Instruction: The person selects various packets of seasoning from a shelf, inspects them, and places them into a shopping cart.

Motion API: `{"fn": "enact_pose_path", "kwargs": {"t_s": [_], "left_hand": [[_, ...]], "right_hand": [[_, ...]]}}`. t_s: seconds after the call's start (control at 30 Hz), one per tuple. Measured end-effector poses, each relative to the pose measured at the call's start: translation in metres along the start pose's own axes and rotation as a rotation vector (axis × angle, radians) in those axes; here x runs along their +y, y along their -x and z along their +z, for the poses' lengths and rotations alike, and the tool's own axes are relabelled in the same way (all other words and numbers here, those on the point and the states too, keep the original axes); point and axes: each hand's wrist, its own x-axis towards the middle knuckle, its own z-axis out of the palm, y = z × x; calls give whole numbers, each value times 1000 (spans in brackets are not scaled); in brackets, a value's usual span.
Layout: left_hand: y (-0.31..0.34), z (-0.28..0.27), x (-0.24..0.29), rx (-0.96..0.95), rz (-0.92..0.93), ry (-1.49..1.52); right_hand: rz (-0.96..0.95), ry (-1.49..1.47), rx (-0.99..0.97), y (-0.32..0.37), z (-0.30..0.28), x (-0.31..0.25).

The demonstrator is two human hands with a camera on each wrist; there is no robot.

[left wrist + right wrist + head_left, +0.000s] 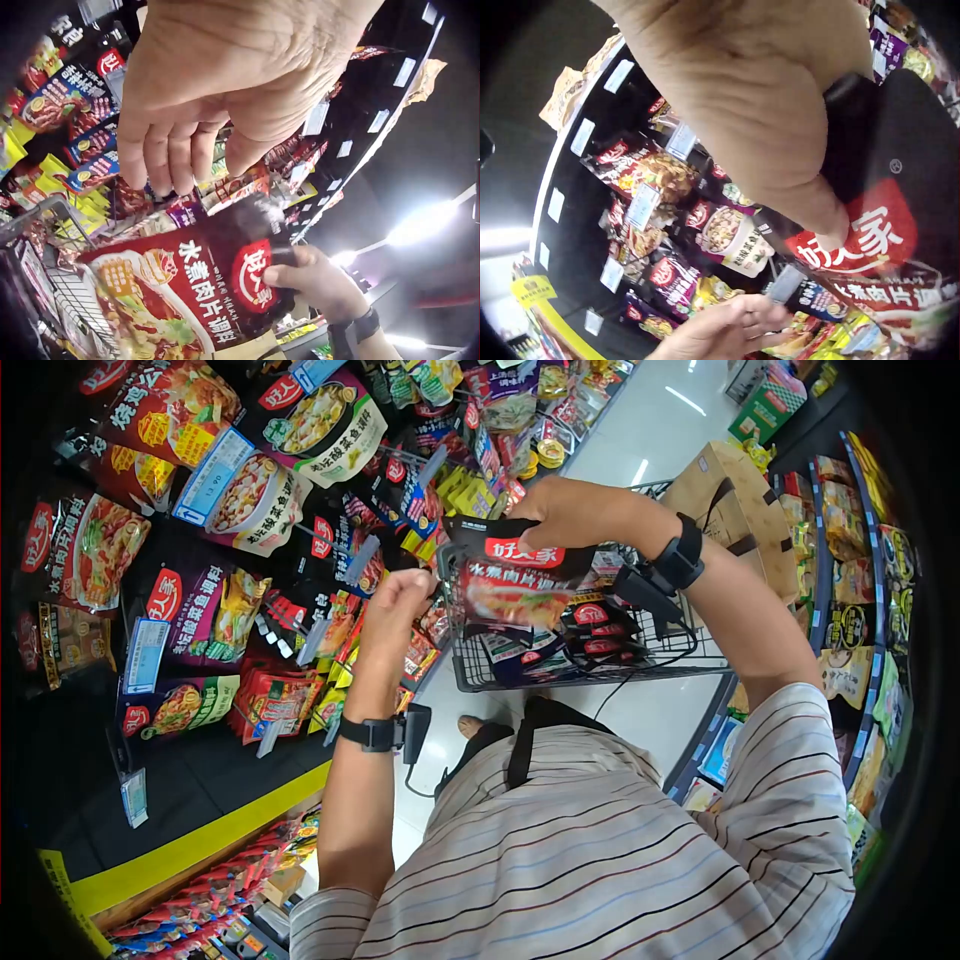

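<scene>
My right hand [575,510] pinches the top edge of a dark seasoning packet [520,575] with a red logo and a picture of food. In the left wrist view the packet [180,285] hangs tilted, its printed front showing. The right thumb [829,225] lies across the front near the logo, while the fingers behind are hidden. To the left of the packet is my left hand [398,602], its fingers loosely bent and holding nothing. Beneath the packet stands a wire shopping cart [470,682] with several dark packets [605,622] in it.
Hanging seasoning packets [215,600] with price tags [215,475] fill the rack on the left. A cardboard box [735,505] sits at the cart's far right end. Another stocked shelf [850,560] runs along the right, beyond the pale floor [665,715].
</scene>
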Motion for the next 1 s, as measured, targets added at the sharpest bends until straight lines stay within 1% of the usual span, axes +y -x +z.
{"fn": "enact_pose_path", "kwargs": {"t_s": [0.03, 0.07, 0.13, 0.23, 0.33, 0.43, 0.53, 0.63, 0.73, 0.8, 0.83, 0.87, 0.97, 1.0], "left_hand": [[3, -6, -1, 14, 8, -20], [10, -10, -2, 34, 16, 11], [21, -27, -15, 68, -36, -57], [43, -55, -44, 140, -116, -112], [74, -76, -72, 208, -201, -87], [105, -84, -90, 314, -293, -63], [134, -90, -106, 395, -346, -64], [156, -91, -116, 455, -391, -79], [170, -81, -119, 498, -427, -83], [175, -76, -122, 481, -454, -91], [177, -75, -123, 473, -468, -95], [180, -74, -124, 464, -489, -80], [188, -70, -118, 441, -495, -78], [189, -69, -114, 456, -515, -93]], "right_hand": [[-41, 106, 40, -6, 6, 12], [-30, 151, 32, -12, 12, 25], [-8, 245, 18, -25, 26, 52], [41, 336, 141, -39, 53, 98], [123, 465, 135, -49, 83, 148], [207, 494, 143, -56, 123, 194], [221, 556, 142, -61, 162, 231], [326, 520, 182, -57, 191, 240], [253, 543, 172, -42, 235, 249], [255, 510, 105, -32, 279, 256], [318, 495, 83, -31, 305, 261], [370, 349, 17, -28, 315, 258], [546, 369, -169, -25, 341, 247], [557, 332, -174, -24, 346, 245]]}}
